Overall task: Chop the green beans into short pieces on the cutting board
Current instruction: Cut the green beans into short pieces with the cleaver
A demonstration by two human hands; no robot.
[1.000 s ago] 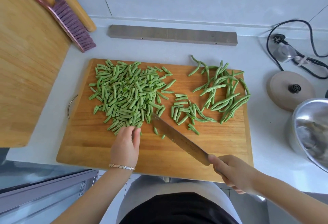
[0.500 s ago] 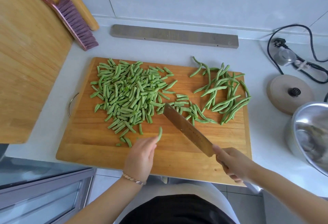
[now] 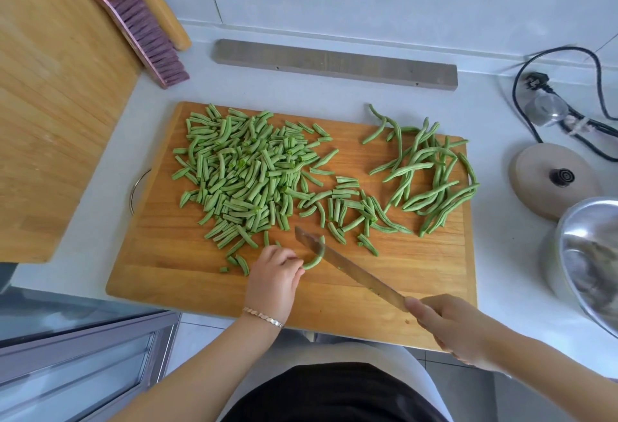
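While pinching one curved bean (image 3: 314, 259) in the fingers (image 3: 294, 266) of the left hand (image 3: 272, 274), against the blade of the knife (image 3: 347, 271) near the cutting board's (image 3: 418, 271) front edge, risking a nicked fingertip by letting the bean roll. Wrapping the handle in the curled right hand (image 3: 458, 328); keeping chopped pieces (image 3: 240, 174) heaped left, whole beans (image 3: 431, 177) lying right.

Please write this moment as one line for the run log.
left hand: pinches curved bean | right hand: holds knife, blade crosses bean | whole beans: uncut, cutting board right side
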